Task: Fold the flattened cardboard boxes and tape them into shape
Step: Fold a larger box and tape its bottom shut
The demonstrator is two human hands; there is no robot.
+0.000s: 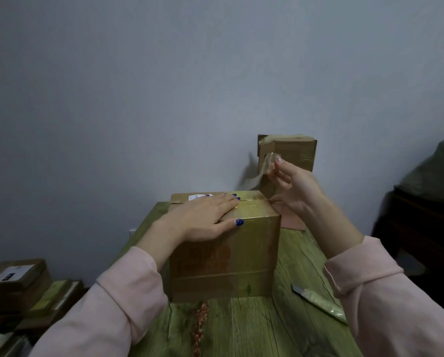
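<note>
Box: brown cardboard box [226, 256] upright at the middle of the green wood-grain table [254, 325], printed face toward the wearer.
Writing: orange print [208, 256] and white label [200, 196], both too blurred to read.
Left: left hand [203, 217] flat, fingers straight, pressing the box top.
Right: right hand [295, 189] pinches clear tape strip [257, 173], which runs from the box top toward 1 o'clock.

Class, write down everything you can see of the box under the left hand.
The box is brown cardboard, folded up, standing on the green table. Its taped front bears faded orange print; a white label sits far left on top. The left hand lies flat on the top, thumb at the front edge. A clear tape strip rises from the top's far edge to the pinching right hand.
</note>
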